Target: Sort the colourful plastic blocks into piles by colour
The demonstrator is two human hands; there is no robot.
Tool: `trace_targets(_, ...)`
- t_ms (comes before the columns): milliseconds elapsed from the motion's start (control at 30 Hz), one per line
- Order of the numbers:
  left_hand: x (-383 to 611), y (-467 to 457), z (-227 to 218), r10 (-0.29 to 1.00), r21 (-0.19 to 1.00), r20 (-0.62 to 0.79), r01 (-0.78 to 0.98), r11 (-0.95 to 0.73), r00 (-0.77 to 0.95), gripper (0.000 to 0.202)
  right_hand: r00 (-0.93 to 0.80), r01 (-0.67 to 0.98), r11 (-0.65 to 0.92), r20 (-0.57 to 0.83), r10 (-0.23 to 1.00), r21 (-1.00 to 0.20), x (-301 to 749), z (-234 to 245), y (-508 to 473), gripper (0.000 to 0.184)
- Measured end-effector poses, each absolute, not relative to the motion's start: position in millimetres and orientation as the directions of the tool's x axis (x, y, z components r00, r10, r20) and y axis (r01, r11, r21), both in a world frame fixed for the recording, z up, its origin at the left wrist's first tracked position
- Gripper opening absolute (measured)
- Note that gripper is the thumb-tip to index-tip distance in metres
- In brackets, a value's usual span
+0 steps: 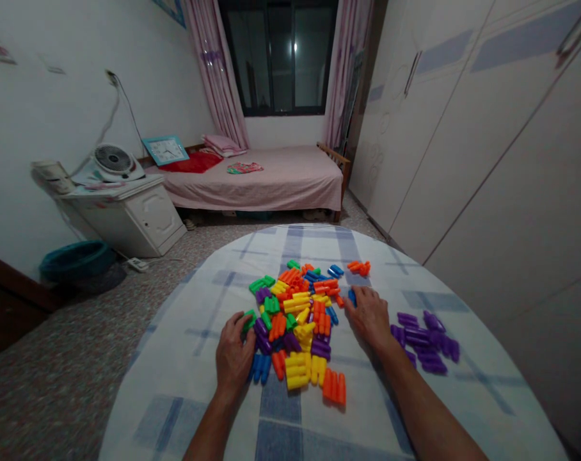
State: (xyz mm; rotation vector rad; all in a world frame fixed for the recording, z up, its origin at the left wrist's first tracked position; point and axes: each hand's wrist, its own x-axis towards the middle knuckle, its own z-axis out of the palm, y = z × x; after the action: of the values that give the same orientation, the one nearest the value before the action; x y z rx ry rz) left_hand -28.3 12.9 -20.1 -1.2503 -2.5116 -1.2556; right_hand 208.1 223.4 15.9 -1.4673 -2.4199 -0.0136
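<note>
Two bare arms come up from the bottom edge onto a round table with a blue-checked cloth. Closest on the cloth is a row of orange blocks, at 5 o'clock of the big pile.

At 8 o'clock of the pile sits the left hand. Its fingers bend down over the pile's edge and touch a green block. You cannot tell if it grips the block or just rests on it.

In the middle lies the big pile of blocks, yellow, orange, purple, green and blue, all mixed up.

At 3 o'clock of the pile, the right hand lies palm down, fingers stretched out wide, holding nothing. Its fingertips touch a blue block.

Just beside that hand, at its 4 o'clock, is a heap of purple blocks. At 1 o'clock of the pile, a bit apart, sits a small bunch of orange blocks.

Past the table, at 10 o'clock, a fan stands on a white cabinet. At 12 o'clock is a pink bed under a dark window.
</note>
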Motion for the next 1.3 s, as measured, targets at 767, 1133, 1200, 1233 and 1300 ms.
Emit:
trace_targets(767,-26.9,13.4,-20.0,0.631,0.656,0.368,0.672,0.344,-0.682,0.031,-0.626,0.697,0.687,0.295,0.722,-0.205,209.5,22.2,282.3,0.049)
trace_targets(1133,-26.4,12.7,-19.4,0.626,0.667,0.376,0.668,0.329,-0.683,0.03,-0.753,0.562,0.766,0.19,0.63,-0.313,173.2,16.6,283.0,0.04)
trace_targets(1200,-26.0,12.8,-18.8,0.625,0.668,0.373,0.666,0.332,-0.686,0.03,-0.762,0.529,0.782,0.221,0.609,-0.329,175.7,18.2,276.8,0.037)
trace_targets(1233,-25.9,12.7,-18.6,0.625,0.667,0.371,0.665,0.335,-0.687,0.03,-0.766,0.52,0.788,0.228,0.601,-0.33,176.9,18.7,274.6,0.035)
trace_targets(1300,-25.9,12.5,-18.6,0.625,0.665,0.367,0.664,0.341,-0.689,0.03,-0.77,0.516,0.793,0.231,0.595,-0.324,179.3,18.6,271.9,0.029)
